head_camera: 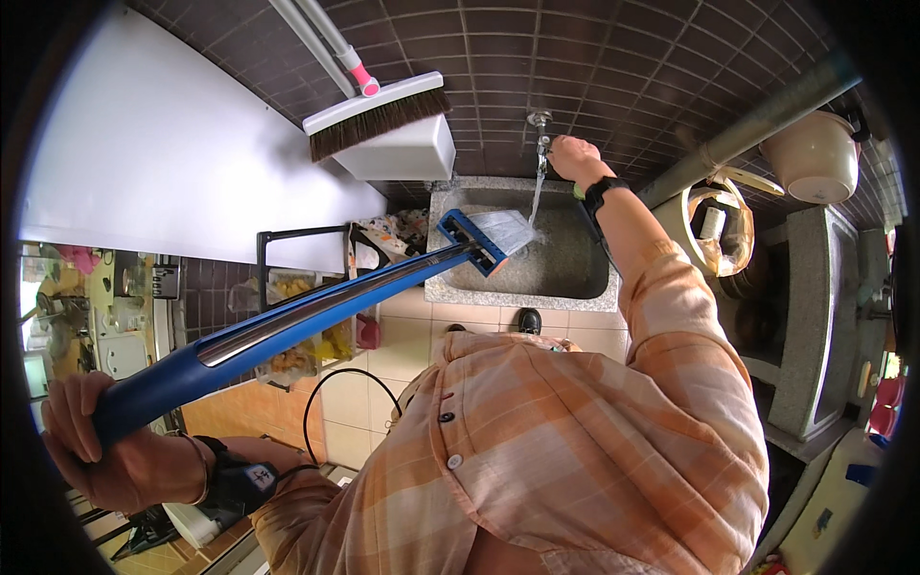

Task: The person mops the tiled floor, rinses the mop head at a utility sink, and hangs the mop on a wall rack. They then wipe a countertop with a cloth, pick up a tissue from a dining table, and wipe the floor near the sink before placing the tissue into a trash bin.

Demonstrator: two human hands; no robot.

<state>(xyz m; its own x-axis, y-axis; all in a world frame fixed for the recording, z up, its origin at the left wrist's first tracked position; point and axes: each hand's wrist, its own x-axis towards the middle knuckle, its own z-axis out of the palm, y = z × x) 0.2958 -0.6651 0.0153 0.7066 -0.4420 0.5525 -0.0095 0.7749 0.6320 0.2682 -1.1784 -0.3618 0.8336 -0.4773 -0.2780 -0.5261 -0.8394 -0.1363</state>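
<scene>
My left hand [108,453] is wrapped around the thick blue end of a sponge mop [154,388], low at the left. The mop's shaft, blue with a bare metal tube, slants up to the right over the sink. Its blue head [474,244] carries a pale, wet-looking pad [507,228] inside the stone sink [521,298]. From a metal wall tap [543,140] a stream of water [535,198] falls beside the pad's tip. My right hand [575,157] has its curled fingers on the tap's handle, which they partly hide.
A broom [377,111] leans on the tiled wall, beside a white box-like block [402,154]. Right of the sink are a lined bin [686,230], a slanting pipe [755,129] and a beige bucket [812,154]. A black-framed rack [262,269] with bags stands left.
</scene>
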